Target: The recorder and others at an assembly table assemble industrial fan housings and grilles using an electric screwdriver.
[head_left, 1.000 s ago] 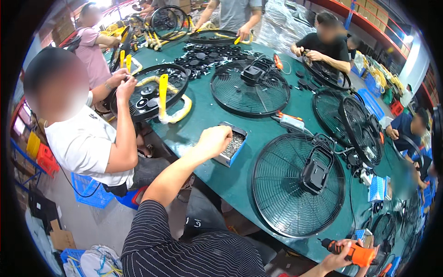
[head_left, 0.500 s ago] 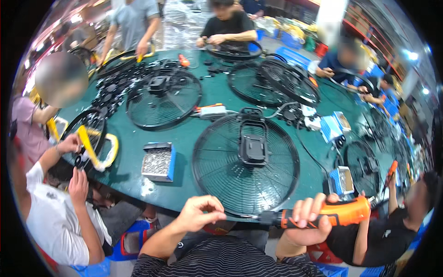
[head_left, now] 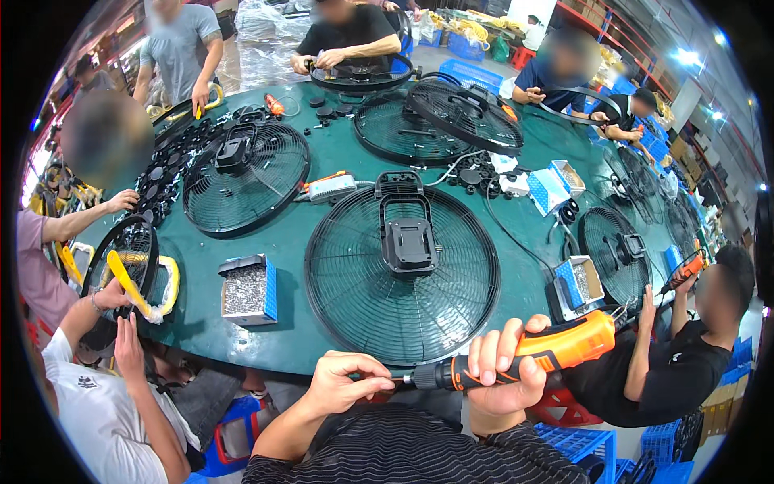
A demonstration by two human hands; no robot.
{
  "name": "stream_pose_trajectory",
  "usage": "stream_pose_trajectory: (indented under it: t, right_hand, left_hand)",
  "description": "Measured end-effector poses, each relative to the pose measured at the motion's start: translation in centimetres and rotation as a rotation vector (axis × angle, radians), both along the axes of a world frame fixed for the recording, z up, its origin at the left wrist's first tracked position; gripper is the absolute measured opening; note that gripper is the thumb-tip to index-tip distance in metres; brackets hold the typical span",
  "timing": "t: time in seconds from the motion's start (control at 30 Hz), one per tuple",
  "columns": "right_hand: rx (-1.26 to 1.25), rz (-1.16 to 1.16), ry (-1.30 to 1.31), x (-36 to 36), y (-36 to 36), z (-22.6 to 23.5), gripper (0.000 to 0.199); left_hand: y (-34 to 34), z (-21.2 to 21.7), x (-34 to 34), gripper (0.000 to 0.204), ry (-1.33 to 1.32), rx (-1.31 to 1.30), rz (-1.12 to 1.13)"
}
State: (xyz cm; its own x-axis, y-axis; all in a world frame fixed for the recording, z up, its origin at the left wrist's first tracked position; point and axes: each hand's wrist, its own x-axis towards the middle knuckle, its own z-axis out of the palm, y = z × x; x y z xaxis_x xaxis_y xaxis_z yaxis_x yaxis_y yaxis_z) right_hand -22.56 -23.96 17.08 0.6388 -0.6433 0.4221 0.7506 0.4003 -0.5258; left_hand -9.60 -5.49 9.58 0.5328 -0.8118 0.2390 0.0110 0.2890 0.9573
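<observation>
While our right hand (head_left: pixel 508 371) is wrapped around the orange-and-black power screwdriver (head_left: pixel 566 342), our left hand (head_left: pixel 345 384) has thumb and fingertips pinched together at the bit (head_left: pixel 401 377); can't tell whether anything sits between them. Screwdriver points left by the near edge of the green table (head_left: pixel 193 292), just on our side of the round black fan grille (head_left: pixel 403 315). Open box of small metal parts (head_left: pixel 271 290) stands left of the grille

Left of the fingers (head_left: pixel 360 365) and lower: blue stool (head_left: pixel 242 406). Farther left: yellow handle (head_left: pixel 127 281), near a co-worker in white (head_left: pixel 109 411). Right of fingers: red stool (head_left: pixel 556 410), blue crate (head_left: pixel 574 443). Well beyond: clear-wrapped stack (head_left: pixel 270 40), blue basket (head_left: pixel 470 74), green bag (head_left: pixel 500 52).
</observation>
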Motion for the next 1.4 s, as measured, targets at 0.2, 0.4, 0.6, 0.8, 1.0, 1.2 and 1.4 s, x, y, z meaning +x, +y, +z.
stream_pose_trajectory:
  t: [0.2,0.4,0.6,0.8,1.0,1.2,1.4]
  right_hand:
    - [0.014,-0.056,-0.010,-0.1,-0.3,0.1,0.039]
    - [-0.015,-0.032,0.014,-0.3,-0.6,-0.3,0.039]
    - [-0.010,-0.076,0.033,-0.1,-0.6,-0.6,0.040]
    - [-0.039,-0.020,0.080,-0.7,-1.3,-1.3,0.040]
    - [-0.196,0.055,0.104,-1.4,-0.8,-4.7,0.043]
    - [-0.520,0.029,0.013,-0.3,-1.2,-6.5,0.049]
    - [-0.641,0.062,0.071,0.8,-3.0,-7.1,0.051]
  left_hand:
    - [-0.3,0.1,0.3,0.008,-0.014,0.018,-0.033]
    - [-0.6,-0.5,0.3,0.008,0.024,0.023,-0.080]
    - [-1.1,-0.5,-0.5,0.012,0.094,0.080,-0.085]
    - [-0.4,-1.1,-1.3,0.018,0.078,0.209,-0.173]
    - [-0.4,-4.2,-2.3,0.026,-0.591,0.275,0.133]
    - [-1.5,-6.3,-2.6,0.062,-0.987,0.383,0.709]
    - [-3.8,-8.0,-2.2,0.075,-1.075,0.479,0.708]
